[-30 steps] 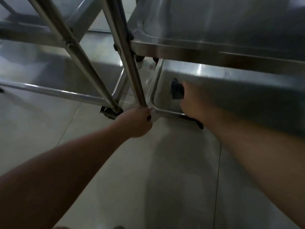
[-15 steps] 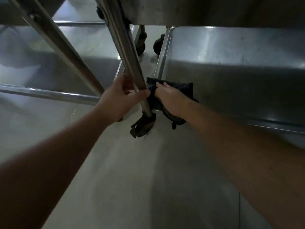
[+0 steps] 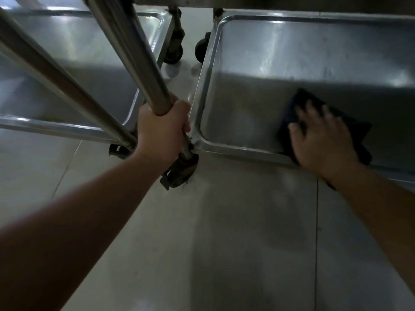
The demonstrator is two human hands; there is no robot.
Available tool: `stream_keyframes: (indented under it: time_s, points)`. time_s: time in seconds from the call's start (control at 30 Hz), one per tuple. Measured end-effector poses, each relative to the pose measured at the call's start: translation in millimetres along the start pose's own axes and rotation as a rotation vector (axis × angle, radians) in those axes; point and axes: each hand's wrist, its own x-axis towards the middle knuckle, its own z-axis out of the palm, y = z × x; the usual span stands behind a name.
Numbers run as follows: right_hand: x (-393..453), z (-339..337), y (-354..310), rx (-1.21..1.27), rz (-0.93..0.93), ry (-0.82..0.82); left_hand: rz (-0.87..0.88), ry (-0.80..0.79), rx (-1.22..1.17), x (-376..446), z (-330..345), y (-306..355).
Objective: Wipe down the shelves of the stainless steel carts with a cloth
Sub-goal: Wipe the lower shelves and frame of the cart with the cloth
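Below, steel shelf [image 3: 258, 70] under dark cloth [image 3: 357, 131] stands over pale tiled floor [image 3: 224, 243].

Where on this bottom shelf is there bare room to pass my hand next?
The lower shelf is bare from its left rim across to the dark cloth, and all along the back under the upper shelf. The right hand presses the cloth near the front rim. It is tight at the front-left corner, where the left hand grips the cart post.
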Motion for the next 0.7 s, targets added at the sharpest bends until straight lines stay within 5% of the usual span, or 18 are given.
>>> stream_keyframes:
  time_s: [0.17, 0.33, 0.5, 0.57, 0.7]
  points:
    - [61.5, -3.8, -31.6, 0.049, 0.184, 0.057, 0.004, 0.009, -0.021, -0.7, 1.0, 1.6]
    - [62.4, 7.6, -134.8, 0.021, -0.289, -0.022, 0.016, 0.025, -0.023, -2.2, 3.7, 3.1]
    - [25.0, 7.0, -114.0, 0.001, -0.71, -0.199, 0.007, 0.05, -0.072, -1.1, 7.0, 3.6]
    - [45.1, 1.2, -92.1, 0.014, -0.682, -0.162, 0.001, 0.052, -0.04, 0.0, 6.0, 2.5]
    - [119.4, -9.8, -87.9, 0.018, -0.281, -0.003, -0.005, 0.032, -0.032, -0.8, 4.1, 4.1]
